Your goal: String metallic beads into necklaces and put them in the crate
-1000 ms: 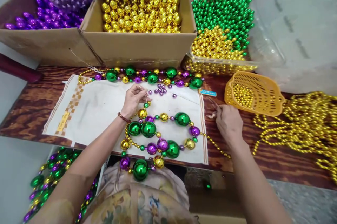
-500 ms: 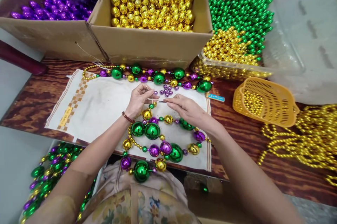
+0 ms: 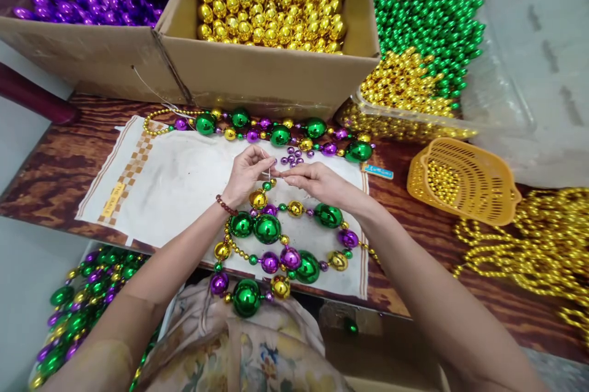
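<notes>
My left hand [image 3: 248,172] is closed in a pinch on a pale string [image 3: 269,175] at the end of a bead necklace [image 3: 267,229]. A small purple bead shows by its fingertips. My right hand [image 3: 317,183] faces it, fingers pinched on a thin, needle-like rod, mostly hidden now, its tip close to the string. The necklace, with large green, gold and purple beads, lies in loops below both hands, its front beads hanging over the table edge. Several loose small purple beads [image 3: 294,157] lie just beyond the fingertips on the white cloth [image 3: 184,189].
A finished-looking bead strand [image 3: 280,135] lies along the cloth's back edge. Behind stand cardboard boxes [image 3: 267,73] of purple and gold beads and a clear bin [image 3: 506,97] of green and gold ones. At right are a yellow basket [image 3: 483,180] and gold bead chains [image 3: 547,245].
My right hand has shifted slightly left, closer to my left hand, and the rod shows less. My left hand still pinches the string. The camera view has shifted a little.
</notes>
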